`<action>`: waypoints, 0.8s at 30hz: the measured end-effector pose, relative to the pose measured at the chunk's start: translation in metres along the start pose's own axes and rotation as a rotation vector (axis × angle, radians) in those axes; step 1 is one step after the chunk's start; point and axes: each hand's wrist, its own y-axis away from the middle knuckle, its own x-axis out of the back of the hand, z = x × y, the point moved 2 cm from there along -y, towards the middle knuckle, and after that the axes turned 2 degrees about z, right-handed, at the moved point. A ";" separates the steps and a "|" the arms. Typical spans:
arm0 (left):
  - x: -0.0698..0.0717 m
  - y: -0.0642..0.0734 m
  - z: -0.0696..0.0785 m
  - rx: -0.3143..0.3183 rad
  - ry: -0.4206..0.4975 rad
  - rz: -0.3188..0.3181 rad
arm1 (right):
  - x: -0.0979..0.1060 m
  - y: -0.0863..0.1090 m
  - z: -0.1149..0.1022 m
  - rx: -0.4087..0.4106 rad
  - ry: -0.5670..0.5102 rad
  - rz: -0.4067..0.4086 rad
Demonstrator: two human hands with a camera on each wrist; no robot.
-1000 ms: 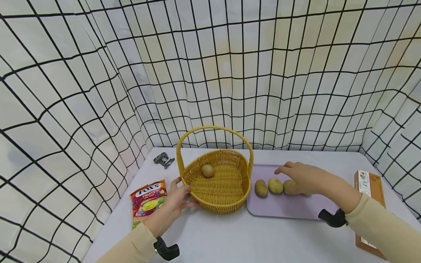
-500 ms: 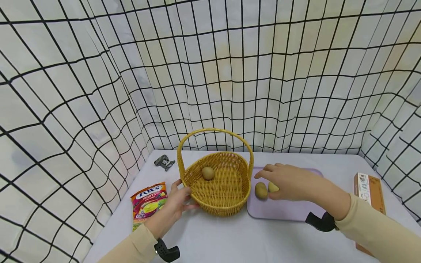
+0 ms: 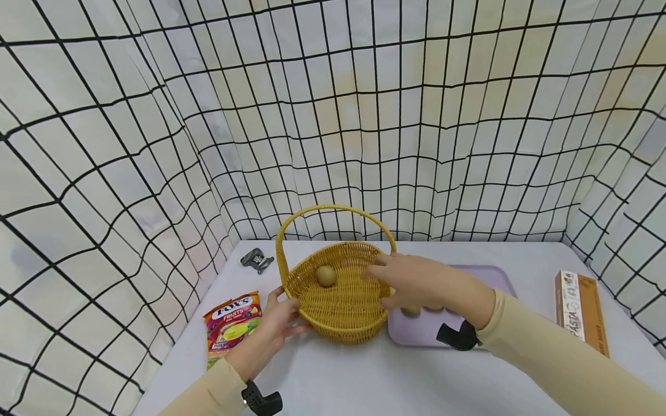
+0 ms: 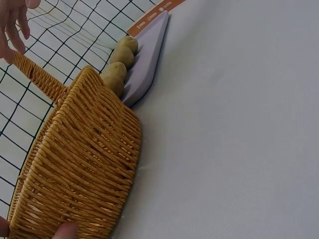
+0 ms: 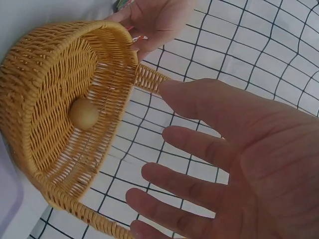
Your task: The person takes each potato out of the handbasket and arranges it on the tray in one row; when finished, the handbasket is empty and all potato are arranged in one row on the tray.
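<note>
A yellow-brown wicker basket [image 3: 340, 332] with a tall arched handle stands on the table. One potato [image 3: 326, 276] lies inside, toward the back left. My left hand [image 3: 276, 318] holds the basket by its left side; in the left wrist view only its fingertips [image 4: 66, 231] show near the weave. Over the basket's right rim hovers my right hand [image 3: 416, 280], fingers spread; the right wrist view shows its palm [image 5: 279, 169] bare. Beside the basket, a lilac tray [image 3: 416, 335] carries several potatoes [image 4: 119, 72], partly hidden by the right arm in the head view.
A FOX'S candy bag [image 3: 234, 323] lies left of the left hand. A small dark packet [image 3: 257, 260] sits at the back left. On the far right is a pasta sauce box [image 3: 580, 312]. Black netting over white cloth [image 3: 364, 115] encloses the table's back and sides.
My right hand has moved left from above the tray's potatoes to the basket's right rim, without a potato. The left hand stays at the basket's side.
</note>
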 end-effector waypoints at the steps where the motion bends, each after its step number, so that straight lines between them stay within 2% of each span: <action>1: 0.000 0.000 0.000 0.001 -0.002 0.002 | -0.001 -0.005 0.000 0.006 -0.006 -0.002; 7: 0.000 0.000 0.000 0.000 -0.008 0.006 | -0.010 -0.032 0.001 0.035 -0.068 -0.032; 14: 0.000 -0.001 -0.002 0.001 -0.010 -0.001 | -0.027 -0.065 0.009 0.018 -0.135 -0.054; 24: 0.002 -0.003 -0.001 0.005 0.014 -0.013 | -0.055 -0.108 0.019 0.023 -0.306 -0.075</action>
